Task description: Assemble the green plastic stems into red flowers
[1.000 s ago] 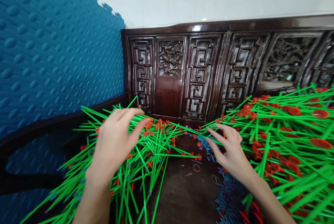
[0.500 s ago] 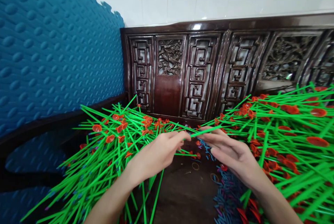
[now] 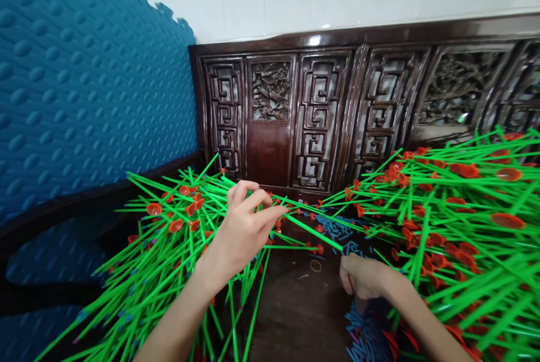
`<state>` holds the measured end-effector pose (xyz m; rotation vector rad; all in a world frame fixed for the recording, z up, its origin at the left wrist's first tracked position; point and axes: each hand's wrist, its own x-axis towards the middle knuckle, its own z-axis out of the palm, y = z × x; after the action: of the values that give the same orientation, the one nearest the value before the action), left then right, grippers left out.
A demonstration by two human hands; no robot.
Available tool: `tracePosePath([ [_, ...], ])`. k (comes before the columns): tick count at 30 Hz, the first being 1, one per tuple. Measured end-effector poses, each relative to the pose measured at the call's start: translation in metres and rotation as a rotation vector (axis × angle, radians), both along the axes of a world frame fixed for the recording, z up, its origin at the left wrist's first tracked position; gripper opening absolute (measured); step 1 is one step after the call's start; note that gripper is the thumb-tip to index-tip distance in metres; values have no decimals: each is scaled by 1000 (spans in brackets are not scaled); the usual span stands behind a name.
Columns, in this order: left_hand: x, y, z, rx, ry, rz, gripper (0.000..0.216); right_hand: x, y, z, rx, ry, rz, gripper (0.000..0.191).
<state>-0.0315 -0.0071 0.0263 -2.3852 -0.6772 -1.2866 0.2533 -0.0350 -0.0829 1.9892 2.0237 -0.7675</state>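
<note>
My left hand [image 3: 247, 227] pinches the end of one green stick [image 3: 314, 231] that slants down to the right, above the dark wooden surface [image 3: 291, 305]. My right hand [image 3: 363, 277] is curled low at the edge of a heap of small blue pieces [image 3: 367, 334]; what its fingers hold is hidden. A pile of green sticks with orange suction cups [image 3: 169, 249] lies on the left, under my left forearm. A bigger pile of the same sticks [image 3: 455, 227] lies on the right.
A carved dark wooden back panel [image 3: 320, 120] runs behind the piles. A blue foam mat [image 3: 84, 80] stands at the left. Small rubber bands [image 3: 315, 265] lie on the wood between the piles. More blue pieces [image 3: 337, 229] lie further back.
My left hand came in from the left pile and took a green stick where both hands met. My right hand then dropped down toward the blue pieces and curled.
</note>
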Motion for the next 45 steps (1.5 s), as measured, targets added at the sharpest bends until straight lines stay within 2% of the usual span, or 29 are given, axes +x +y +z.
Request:
tracePosePath([
  [4,-2,-1,0,-59,-36,-1,11,-3,2,-3,-82,-14,-4,21],
  [8,-2,0,0,-159,-24,-68,11,-5,4,-6,-171,-70,24,24],
  [11,1,-2,4,-180,-19,-66,12,-8,6,-4,-199,-97,59,27],
  [14,3,-6,9,-187,-2,-70,22,-10,6,-1,-158,-92,95,29],
  [19,3,-4,5,-192,-29,-78,20,-12,5,3,-68,-98,114,9],
  [22,2,1,-2,-183,-36,-105,14,-12,3,3,-49,-114,117,13],
  [25,1,5,-7,-154,-14,-138,24,-12,3,3,-50,-123,133,18],
  [30,2,4,-7,-126,-10,-123,27,-14,3,0,-50,-123,143,10],
  [34,0,3,-4,-98,6,-93,25,-14,2,3,33,-97,139,7],
  [41,-1,4,-2,-67,61,-80,24,-2,-7,20,305,43,125,7],
  [45,3,4,-4,-69,101,-60,22,2,-7,27,374,112,136,6],
])
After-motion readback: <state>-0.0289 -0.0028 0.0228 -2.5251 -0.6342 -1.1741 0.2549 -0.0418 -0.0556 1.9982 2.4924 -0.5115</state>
